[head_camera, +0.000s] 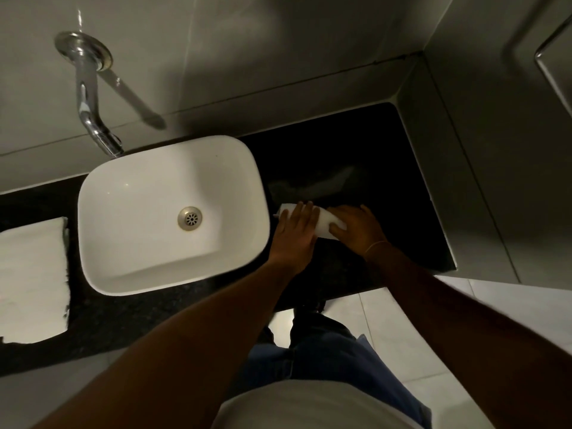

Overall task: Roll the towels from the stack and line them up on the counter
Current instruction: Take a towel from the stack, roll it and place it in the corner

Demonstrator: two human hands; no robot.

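A white rolled towel (326,220) lies on the black counter (371,168) just right of the sink. My left hand (295,233) rests flat over the roll's left part, fingers spread across it. My right hand (356,230) grips the roll's right end, fingers curled over it. Only the middle and the left tip of the roll show between the hands. The stack of white towels (31,280) sits on the counter to the left of the sink, far from both hands.
A white basin (93,212) stands on the counter between the stack and the roll, with a chrome wall tap (89,97) above it. Tiled walls close the back and right side. The counter's front edge runs near my legs.
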